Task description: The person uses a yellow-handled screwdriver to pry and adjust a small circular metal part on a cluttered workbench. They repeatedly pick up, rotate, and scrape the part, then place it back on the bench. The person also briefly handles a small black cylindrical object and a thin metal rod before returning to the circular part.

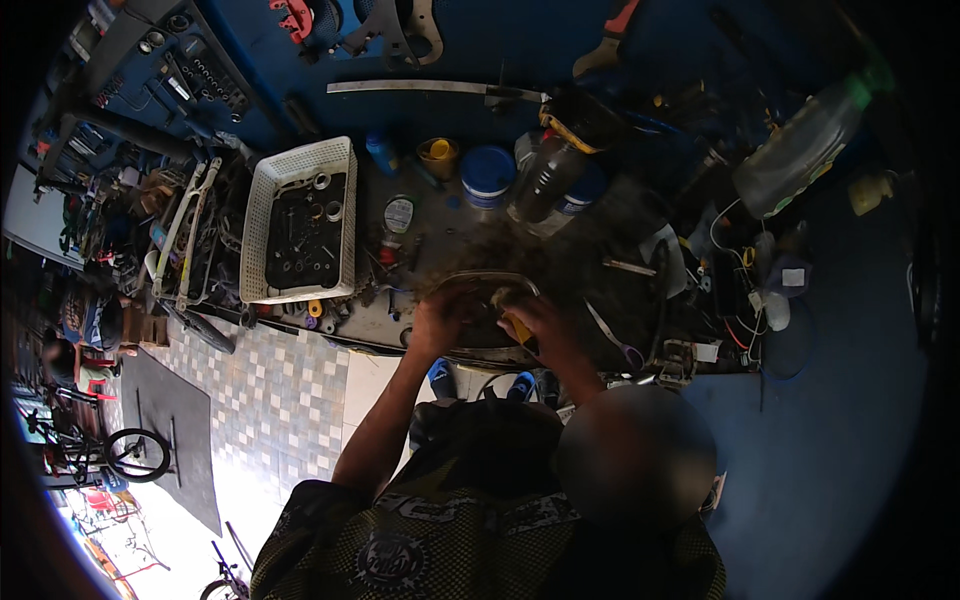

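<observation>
Over the front edge of the workbench both hands work at a dark, round, shallow thing with a thin pale rim, perhaps a pan. My right hand is closed around a yellow-handled tool. Its head looks like a short brush, but shade blurs it. On the left side of the round thing, my left hand has its fingers curled in. What lies in those fingers is too dark to make out. Scissors rest on the bench to the right of my right hand.
A white plastic basket with small metal parts stands left. Behind are a blue-lidded tub, a yellow cup and a dark bottle. A bench vise sits right, near cables. Tools hang on the blue wall.
</observation>
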Action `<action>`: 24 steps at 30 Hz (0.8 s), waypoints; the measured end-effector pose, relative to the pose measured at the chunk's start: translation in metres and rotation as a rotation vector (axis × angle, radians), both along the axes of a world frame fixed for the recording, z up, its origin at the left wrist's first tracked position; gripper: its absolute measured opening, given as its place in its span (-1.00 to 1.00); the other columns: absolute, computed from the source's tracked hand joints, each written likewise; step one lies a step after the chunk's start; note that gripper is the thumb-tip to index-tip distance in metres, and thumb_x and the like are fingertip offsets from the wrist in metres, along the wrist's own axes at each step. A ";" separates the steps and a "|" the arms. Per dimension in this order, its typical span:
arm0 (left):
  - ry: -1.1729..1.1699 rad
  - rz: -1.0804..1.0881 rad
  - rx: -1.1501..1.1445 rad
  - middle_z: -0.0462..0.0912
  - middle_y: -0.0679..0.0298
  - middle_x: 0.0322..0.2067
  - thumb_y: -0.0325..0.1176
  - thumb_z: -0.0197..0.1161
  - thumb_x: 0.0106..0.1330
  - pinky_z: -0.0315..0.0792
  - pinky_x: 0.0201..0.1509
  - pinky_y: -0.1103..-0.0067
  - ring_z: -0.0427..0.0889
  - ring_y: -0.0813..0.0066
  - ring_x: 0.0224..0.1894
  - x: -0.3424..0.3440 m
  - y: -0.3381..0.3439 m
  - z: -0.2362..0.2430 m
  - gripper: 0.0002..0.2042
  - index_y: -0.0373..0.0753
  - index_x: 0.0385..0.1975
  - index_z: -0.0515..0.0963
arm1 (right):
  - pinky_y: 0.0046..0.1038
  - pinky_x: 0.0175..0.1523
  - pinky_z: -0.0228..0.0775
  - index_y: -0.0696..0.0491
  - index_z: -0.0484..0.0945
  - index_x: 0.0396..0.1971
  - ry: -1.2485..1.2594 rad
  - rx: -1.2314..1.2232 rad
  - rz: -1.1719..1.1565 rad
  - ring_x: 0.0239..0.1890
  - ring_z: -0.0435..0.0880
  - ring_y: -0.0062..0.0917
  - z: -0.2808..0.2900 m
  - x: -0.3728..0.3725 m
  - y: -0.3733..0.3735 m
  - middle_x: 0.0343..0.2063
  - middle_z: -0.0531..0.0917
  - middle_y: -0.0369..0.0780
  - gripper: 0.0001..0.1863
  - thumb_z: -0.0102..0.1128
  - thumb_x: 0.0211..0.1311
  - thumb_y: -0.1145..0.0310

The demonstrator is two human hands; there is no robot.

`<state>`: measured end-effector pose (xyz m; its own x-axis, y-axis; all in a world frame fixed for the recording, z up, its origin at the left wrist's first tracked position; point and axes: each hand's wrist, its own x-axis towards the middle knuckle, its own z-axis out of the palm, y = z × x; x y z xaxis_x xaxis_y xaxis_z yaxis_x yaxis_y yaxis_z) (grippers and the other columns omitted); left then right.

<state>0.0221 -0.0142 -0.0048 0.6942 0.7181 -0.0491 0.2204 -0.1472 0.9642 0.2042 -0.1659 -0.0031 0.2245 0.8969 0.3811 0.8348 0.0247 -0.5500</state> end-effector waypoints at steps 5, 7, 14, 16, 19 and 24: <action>-0.198 0.000 -0.116 0.75 0.09 -0.07 -0.58 0.16 0.47 0.72 -0.06 0.47 0.81 0.31 -0.11 0.003 -0.003 0.004 -0.68 -0.35 0.19 0.58 | -0.20 0.25 0.46 -0.08 0.65 0.16 -0.093 -0.168 -0.005 0.11 0.61 -0.19 -0.008 -0.003 -0.015 0.05 0.67 -0.15 -0.50 0.33 0.18 0.57; -0.293 0.068 -0.347 0.73 0.07 -0.04 -0.59 0.15 0.48 0.74 -0.06 0.43 0.81 0.25 -0.09 0.006 -0.005 0.008 -0.64 -0.34 0.25 0.53 | -0.18 0.28 0.43 -0.11 0.64 0.18 -0.086 -0.171 -0.098 0.12 0.60 -0.16 -0.007 0.001 -0.023 0.06 0.66 -0.13 -0.47 0.30 0.17 0.56; -0.398 0.044 -0.527 0.70 0.00 -0.01 -0.41 0.13 0.57 0.74 -0.10 0.44 0.81 0.26 -0.13 -0.002 -0.007 0.043 -0.63 -0.38 0.31 0.45 | -0.07 0.21 0.44 -0.04 0.64 0.04 -0.165 -0.295 -0.586 0.07 0.59 -0.08 -0.012 0.050 -0.089 -0.07 0.64 -0.05 -0.61 0.34 0.17 0.34; -0.382 0.041 -0.583 0.71 0.00 -0.02 -0.39 0.13 0.58 0.74 -0.13 0.44 0.81 0.27 -0.14 -0.002 -0.007 0.053 -0.62 -0.39 0.30 0.46 | -0.06 0.19 0.45 -0.03 0.65 0.00 -0.195 -0.367 -0.630 0.04 0.60 -0.06 -0.017 0.060 -0.105 -0.10 0.65 -0.04 -0.65 0.33 0.18 0.35; -0.340 0.042 -0.616 0.72 0.01 -0.04 -0.35 0.13 0.59 0.73 -0.18 0.45 0.81 0.29 -0.16 -0.002 -0.009 0.065 -0.62 -0.40 0.30 0.47 | -0.06 0.18 0.46 -0.01 0.65 -0.04 -0.186 -0.472 -0.632 0.00 0.63 -0.04 -0.027 0.068 -0.123 -0.13 0.66 -0.03 -0.69 0.31 0.19 0.37; -0.329 0.007 -0.619 0.73 0.01 -0.04 -0.35 0.12 0.59 0.72 -0.20 0.49 0.81 0.31 -0.17 0.000 -0.010 0.078 -0.62 -0.41 0.29 0.48 | -0.05 0.10 0.51 0.01 0.65 -0.10 -0.128 -0.487 -0.608 -0.06 0.67 0.01 -0.036 0.075 -0.129 -0.15 0.67 -0.01 -0.77 0.26 0.22 0.42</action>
